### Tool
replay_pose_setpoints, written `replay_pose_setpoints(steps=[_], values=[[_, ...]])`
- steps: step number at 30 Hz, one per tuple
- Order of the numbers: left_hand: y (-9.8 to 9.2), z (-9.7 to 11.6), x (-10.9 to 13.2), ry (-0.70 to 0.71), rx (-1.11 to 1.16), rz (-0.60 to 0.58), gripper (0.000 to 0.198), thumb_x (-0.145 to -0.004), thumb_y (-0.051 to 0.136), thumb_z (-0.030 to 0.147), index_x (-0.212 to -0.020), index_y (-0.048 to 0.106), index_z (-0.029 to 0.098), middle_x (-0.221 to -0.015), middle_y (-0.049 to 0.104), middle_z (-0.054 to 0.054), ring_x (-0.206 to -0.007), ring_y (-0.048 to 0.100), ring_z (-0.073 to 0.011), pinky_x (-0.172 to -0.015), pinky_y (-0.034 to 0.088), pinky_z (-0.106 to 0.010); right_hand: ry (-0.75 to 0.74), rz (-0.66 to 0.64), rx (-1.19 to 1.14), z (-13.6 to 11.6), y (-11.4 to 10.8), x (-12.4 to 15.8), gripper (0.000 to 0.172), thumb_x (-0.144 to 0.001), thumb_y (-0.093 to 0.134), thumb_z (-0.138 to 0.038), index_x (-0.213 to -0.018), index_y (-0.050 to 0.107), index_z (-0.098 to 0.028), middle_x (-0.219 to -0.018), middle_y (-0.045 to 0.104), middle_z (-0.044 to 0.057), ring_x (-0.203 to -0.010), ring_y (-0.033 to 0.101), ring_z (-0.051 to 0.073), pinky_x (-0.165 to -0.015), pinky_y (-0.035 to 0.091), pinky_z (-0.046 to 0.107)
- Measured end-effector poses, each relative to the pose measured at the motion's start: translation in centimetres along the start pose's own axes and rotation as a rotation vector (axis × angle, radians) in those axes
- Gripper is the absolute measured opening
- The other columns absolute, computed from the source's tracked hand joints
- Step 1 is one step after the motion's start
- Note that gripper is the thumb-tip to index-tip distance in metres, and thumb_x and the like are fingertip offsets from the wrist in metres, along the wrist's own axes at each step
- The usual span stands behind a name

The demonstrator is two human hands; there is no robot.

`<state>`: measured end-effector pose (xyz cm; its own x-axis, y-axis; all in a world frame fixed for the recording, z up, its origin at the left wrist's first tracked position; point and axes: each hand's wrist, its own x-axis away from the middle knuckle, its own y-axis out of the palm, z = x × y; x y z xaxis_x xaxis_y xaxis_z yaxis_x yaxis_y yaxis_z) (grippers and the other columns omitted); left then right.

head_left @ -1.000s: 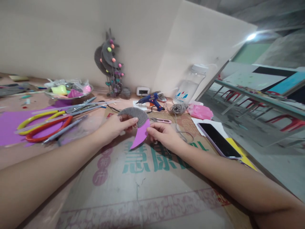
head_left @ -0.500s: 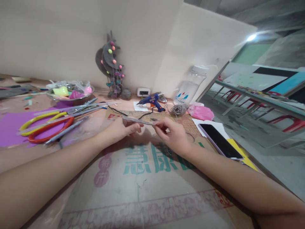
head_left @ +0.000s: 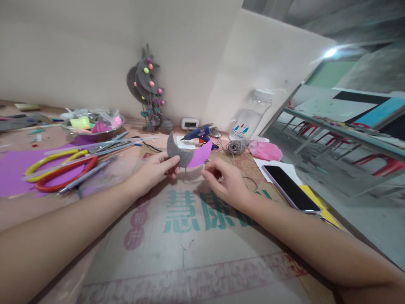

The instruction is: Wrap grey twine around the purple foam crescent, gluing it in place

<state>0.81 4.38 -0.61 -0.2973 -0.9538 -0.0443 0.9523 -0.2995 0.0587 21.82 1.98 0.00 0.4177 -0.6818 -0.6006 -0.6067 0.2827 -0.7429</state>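
A crescent [head_left: 185, 157], part grey and yarn-like, part smooth purple, stands tilted up above the cardboard sheet [head_left: 152, 253]. My left hand [head_left: 166, 165] pinches its grey left portion between thumb and fingers. Just right of the crescent's purple end is my right hand [head_left: 221, 177], thumb and fingertips pressed together; whether something thin is between them is too small to tell. A grey strand curves on the cardboard beside that hand. Behind the crescent lies a blue glue gun [head_left: 199, 134], with a ball of grey yarn [head_left: 237, 146] to its right.
Scissors with yellow and red handles [head_left: 66, 173] lie left on purple sheets [head_left: 15, 169], near a metal bowl [head_left: 95, 134]. A grey hanging ornament [head_left: 147, 84] leans at the back wall. To the right are a water bottle [head_left: 249, 116], pink plastic [head_left: 265, 150] and a phone [head_left: 291, 188].
The crescent was seen nearly edge-on between both hands; now its flat face shows, tilted up in my left hand. My right hand has let go of its right end.
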Motion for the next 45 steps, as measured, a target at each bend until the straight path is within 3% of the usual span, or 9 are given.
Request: replay_pose_setpoints(steps=[4,10,13,18,24,30,39,45], values=[[0.0,-0.1,-0.1,-0.007,0.039,0.089,0.028,-0.074,0.064,0.041,-0.069,0.052,0.016,-0.061,0.057,0.002,-0.051,0.051,-0.0091,-0.052,0.04,-0.022,0.324,0.077,-0.25,0.9,0.1,-0.5,0.026,-0.09,0.046,-0.036,-0.073,0.05,-0.018,-0.063,0.047,-0.003,-0.058,0.043,0.009,-0.056,0.035,0.022],[-0.5,-0.6,-0.6,0.062,-0.035,0.115,0.029,-0.073,0.064,0.042,-0.07,0.054,0.015,-0.058,0.053,0.003,-0.051,0.048,-0.0092,-0.052,0.037,-0.022,0.448,0.003,-0.392,1.9,-0.6,-1.8,0.011,-0.082,0.055,-0.028,-0.081,0.056,-0.017,-0.072,0.054,-0.001,-0.065,0.048,0.011,-0.062,0.038,0.024],[-0.6,-0.7,-0.6,0.072,-0.078,0.105,0.028,-0.076,0.061,0.042,-0.07,0.054,0.016,-0.058,0.053,0.003,-0.052,0.048,-0.01,-0.053,0.037,-0.023,0.477,-0.059,-0.393,1.8,-1.0,-2.0,0.013,-0.082,0.055,-0.028,-0.077,0.057,-0.017,-0.068,0.055,-0.002,-0.061,0.047,0.01,-0.059,0.038,0.023],[-0.2,-0.1,-0.2,0.09,-0.148,0.07,0.025,-0.077,0.059,0.04,-0.072,0.057,0.016,-0.059,0.052,0.003,-0.053,0.046,-0.0101,-0.052,0.036,-0.022,0.488,-0.103,-0.525,1.9,-0.3,-1.6,0.034,-0.087,0.047,-0.045,-0.073,0.058,-0.016,-0.064,0.055,-0.001,-0.058,0.049,0.01,-0.059,0.039,0.024],[0.1,0.3,0.1,0.144,-0.314,-0.024,0.024,-0.076,0.059,0.035,-0.062,0.055,0.017,-0.057,0.051,0.003,-0.055,0.045,-0.0105,-0.052,0.035,-0.022,0.561,-0.147,-0.677,0.5,0.5,-1.0,0.031,-0.075,0.062,-0.047,-0.075,0.057,-0.016,-0.064,0.057,-0.001,-0.056,0.05,0.01,-0.054,0.039,0.023],[0.0,0.0,0.0,0.166,-0.338,-0.078,0.023,-0.078,0.056,0.033,-0.061,0.054,0.017,-0.058,0.052,0.003,-0.057,0.047,-0.0112,-0.055,0.037,-0.022,0.598,-0.211,-0.612,0.1,0.6,-0.7,0.031,-0.079,0.059,-0.043,-0.066,0.058,-0.015,-0.058,0.056,-0.001,-0.047,0.044,0.008,-0.049,0.036,0.022],[0.1,0.5,0.2,0.153,-0.358,-0.013,0.026,-0.079,0.054,0.034,-0.059,0.051,0.017,-0.057,0.049,0.003,-0.056,0.045,-0.0115,-0.054,0.036,-0.023,0.621,-0.233,-0.604,0.2,0.7,-1.0,0.03,-0.081,0.055,-0.038,-0.062,0.056,-0.014,-0.058,0.055,-0.001,-0.042,0.038,0.005,-0.042,0.029,0.02],[0.4,0.7,0.2,0.152,-0.329,0.026,0.027,-0.077,0.057,0.034,-0.056,0.051,0.018,-0.055,0.048,0.002,-0.054,0.045,-0.0119,-0.053,0.035,-0.024,0.634,-0.272,-0.613,0.1,0.5,-1.1,0.026,-0.08,0.056,-0.033,-0.062,0.058,-0.014,-0.058,0.058,0.0,-0.045,0.045,0.006,-0.044,0.034,0.019]])
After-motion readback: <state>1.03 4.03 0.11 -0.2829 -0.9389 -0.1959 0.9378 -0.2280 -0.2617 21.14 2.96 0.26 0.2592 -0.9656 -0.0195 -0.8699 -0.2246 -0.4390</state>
